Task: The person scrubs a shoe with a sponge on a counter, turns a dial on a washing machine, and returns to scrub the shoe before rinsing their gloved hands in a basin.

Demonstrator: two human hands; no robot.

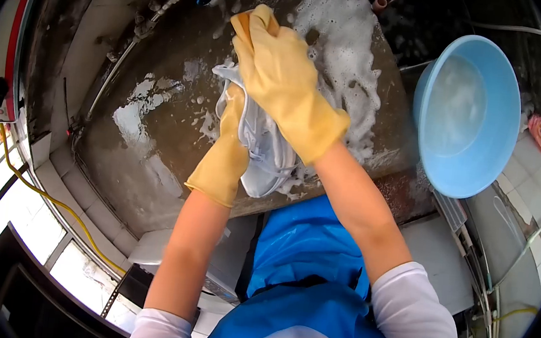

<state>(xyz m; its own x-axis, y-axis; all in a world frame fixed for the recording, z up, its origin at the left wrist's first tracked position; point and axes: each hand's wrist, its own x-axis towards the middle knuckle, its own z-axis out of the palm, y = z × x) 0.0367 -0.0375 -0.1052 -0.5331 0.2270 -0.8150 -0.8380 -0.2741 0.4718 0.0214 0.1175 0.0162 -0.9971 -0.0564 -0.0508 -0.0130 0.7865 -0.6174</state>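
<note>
Left hand [227,141] (gloved) grips a pale shoe [262,168] — right hand [282,71] curled, its hold unclear.

A wash area, home or business unclear, a wet brown counter [130,184], white suds [339,21] spread over it, a shoe [268,162] at its near edge, a light blue basin [502,131] of cloudy water [458,106] alongside, a pipe [112,76], a bright blue apron [305,245]

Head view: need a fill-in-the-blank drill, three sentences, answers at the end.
1. The left hand and right hand wear ____ gloves.
2. In the picture, the basin is to the ____ of the shoe.
3. The apron is ____.

Missing words: yellow; right; blue.
</note>
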